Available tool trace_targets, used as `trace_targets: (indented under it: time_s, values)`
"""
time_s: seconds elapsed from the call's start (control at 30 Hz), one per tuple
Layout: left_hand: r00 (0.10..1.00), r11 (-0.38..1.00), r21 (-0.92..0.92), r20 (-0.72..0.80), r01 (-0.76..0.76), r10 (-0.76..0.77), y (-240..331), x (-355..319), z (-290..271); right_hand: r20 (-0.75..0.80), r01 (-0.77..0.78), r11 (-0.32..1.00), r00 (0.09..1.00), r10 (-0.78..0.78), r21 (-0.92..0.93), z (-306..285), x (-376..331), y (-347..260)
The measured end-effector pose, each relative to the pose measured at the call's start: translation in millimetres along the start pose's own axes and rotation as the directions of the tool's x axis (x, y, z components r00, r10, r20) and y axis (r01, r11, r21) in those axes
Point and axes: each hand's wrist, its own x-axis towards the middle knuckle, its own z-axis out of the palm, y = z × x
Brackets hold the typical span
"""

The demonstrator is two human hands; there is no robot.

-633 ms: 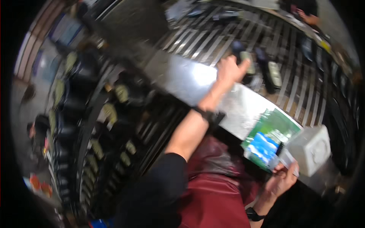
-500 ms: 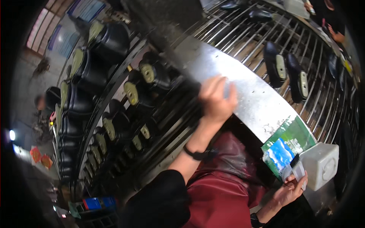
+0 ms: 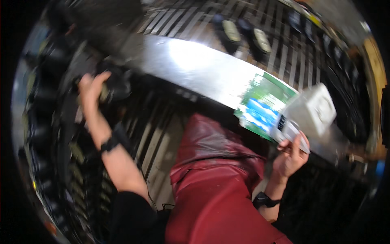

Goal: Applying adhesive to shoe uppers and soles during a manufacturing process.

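My left hand (image 3: pixel 93 89) reaches over the rack at the left, thumb and fingers apart, blurred by motion. Right beside it is a black shoe (image 3: pixel 118 83) with a pale green last in it; whether they touch I cannot tell. In my right hand (image 3: pixel 290 159) is a small brush (image 3: pixel 291 131) with a whitish handle and black bristles, pinched between thumb and fingers. The bristles point toward a white plastic container (image 3: pixel 315 110), which rests beside a green and blue printed sheet (image 3: pixel 264 105) on the metal ledge (image 3: pixel 195 61).
Beyond the ledge, two dark shoes on lasts (image 3: pixel 228 34) lie on a slatted metal rack (image 3: pixel 199 18). More black shoes (image 3: pixel 40 130) line tiered shelves along the left. A dark red apron (image 3: pixel 211 183) covers my lap.
My left hand has swung left from above the metal ledge to the shoe rack. My right hand keeps the brush near the white container. The whole view has turned.
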Motion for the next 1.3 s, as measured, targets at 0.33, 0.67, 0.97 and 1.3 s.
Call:
trace_targets:
  time_s: [0.33,0.67,0.97,1.3]
  values:
    - [0.755,-0.247,-0.729,0.530,0.638,0.385,9.0,-241.6,97.1,0.193,0.400,0.609,0.905,-0.379,-0.685,-44.6,12.3,20.9]
    - [0.684,0.502,-0.682,0.002,-0.533,0.729,86.3,-261.0,194.6,-0.160,-0.421,0.856,0.863,0.480,0.299,-28.3,16.6,1.4]
    - [0.311,0.225,-0.492,-0.100,-0.841,0.945,64.5,-259.2,234.7,0.401,-0.546,0.834,0.783,0.475,0.078,33.0,5.4,39.8]
    - [0.315,0.214,-0.516,-0.115,-0.829,0.942,58.6,-258.5,230.8,0.304,-0.253,0.941,0.899,0.315,-0.227,94.6,64.1,74.7]
